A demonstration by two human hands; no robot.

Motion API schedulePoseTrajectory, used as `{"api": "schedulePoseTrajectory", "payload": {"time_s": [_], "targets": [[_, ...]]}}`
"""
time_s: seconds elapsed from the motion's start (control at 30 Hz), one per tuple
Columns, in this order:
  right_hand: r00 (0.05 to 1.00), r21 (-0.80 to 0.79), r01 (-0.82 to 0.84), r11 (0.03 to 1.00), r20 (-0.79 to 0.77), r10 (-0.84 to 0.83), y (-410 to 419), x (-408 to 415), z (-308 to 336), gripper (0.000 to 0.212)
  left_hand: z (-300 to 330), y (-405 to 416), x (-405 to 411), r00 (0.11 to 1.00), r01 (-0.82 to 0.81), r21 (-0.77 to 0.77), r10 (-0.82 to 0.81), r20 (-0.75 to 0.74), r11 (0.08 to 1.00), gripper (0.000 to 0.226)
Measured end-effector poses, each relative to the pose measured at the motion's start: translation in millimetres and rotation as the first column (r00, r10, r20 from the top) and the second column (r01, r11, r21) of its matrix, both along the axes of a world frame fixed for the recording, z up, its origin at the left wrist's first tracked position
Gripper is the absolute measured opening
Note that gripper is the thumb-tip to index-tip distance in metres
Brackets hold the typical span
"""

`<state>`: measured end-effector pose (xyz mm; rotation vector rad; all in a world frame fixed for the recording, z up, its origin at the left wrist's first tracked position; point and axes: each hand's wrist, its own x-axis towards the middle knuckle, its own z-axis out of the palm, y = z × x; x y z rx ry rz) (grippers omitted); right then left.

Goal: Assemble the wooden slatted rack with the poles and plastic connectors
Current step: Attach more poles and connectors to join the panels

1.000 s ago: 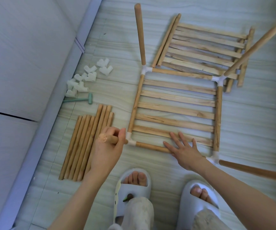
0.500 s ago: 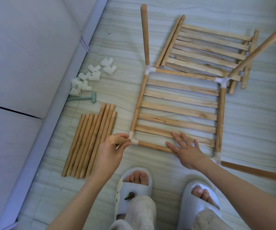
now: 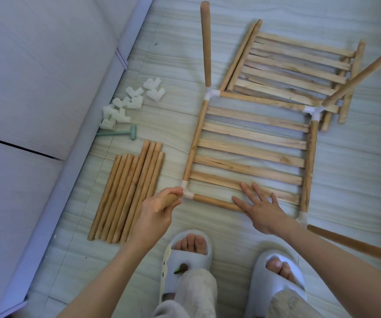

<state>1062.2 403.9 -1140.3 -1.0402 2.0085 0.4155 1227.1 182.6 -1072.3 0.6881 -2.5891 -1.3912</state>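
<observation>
My left hand grips a short round wooden pole at the near-left white plastic corner connector; my right hand presses flat on the slatted wooden frame. Best I push straight, aligned with the socket.

A small green mallet is lying on the pale wood-grain floor, beyond and left of the fingers of the left hand. Two pale slippers are standing nearer than the fingers, the left slipper below that hand and the right slipper below the right hand. A lilac skirting is running along the grey wall panel, well left of the fingers.
</observation>
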Motion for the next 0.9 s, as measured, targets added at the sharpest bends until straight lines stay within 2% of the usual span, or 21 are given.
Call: {"api": "schedulePoseTrajectory", "payload": {"time_s": [0.07, 0.2, 0.3, 0.43, 0.53, 0.6, 0.7, 0.8, 0.9], "targets": [[1.0, 0.006, -0.018, 1.0, -0.018, 0.018, 0.7, -0.4, 0.5, 0.072, -1.3, -2.1, 4.6, 0.999, 0.052, -0.038, -0.052, -0.011, 0.998, 0.025], [1.0, 0.006, -0.019, 1.0, -0.005, 0.019, -0.1, -3.8, 2.6, 0.066, -5.8, -10.5, -5.3, 0.999, 0.043, -0.041, -0.043, -0.01, 0.998, 0.016], [0.999, 0.025, -0.01, 1.0, 0.039, 0.009, -2.7, -6.2, 7.4, 0.063, -5.6, -16.5, -12.2, 0.996, 0.059, -0.02, -0.058, 0.069, 0.998, 0.013], [0.993, 0.034, 0.042, 0.999, 0.111, -0.046, -13.5, -13.3, 16.5, 0.055, -9.9, -20.4, -6.8, 0.962, 0.133, -0.032, -0.121, 0.244, 0.991, 0.041], [0.982, 0.005, 0.086, 0.996, 0.167, -0.085, -34.1, -30.3, 28.6, 0.052, -20.7, -35.3, -2.4, 0.915, 0.228, -0.017, -0.208, 0.346, 0.974, 0.049], [0.984, -0.067, 0.099, 0.993, 0.154, -0.088, -48.5, -42.3, 33.9, 0.052, -25.5, -51.7, -7.1, 0.902, 0.204, 0.0, -0.188, 0.389, 0.979, 0.052], [0.997, -0.177, 0.026, 0.984, 0.081, -0.011, -71.6, -58.8, 31.6, 0.054, -36.5, -84.9, -30.1, 0.913, 0.17, -0.158, -0.095, 0.396, 0.973, 0.052], [0.999, -0.197, 0.04, 0.98, 0.019, -0.037, -99.0, -73.9, 24.7, 0.059, -50.3, -125.0, -64.7, 0.894, 0.15, -0.302, 0.001, 0.448, 0.941, 0.052], [0.994, -0.18, 0.105, 0.978, 0.018, -0.103, -117.7, -83.3, 13.5, 0.065, -61.8, -165.4, -100.0, 0.846, 0.174, -0.502, 0.132, 0.516, 0.847, 0.059]]}}
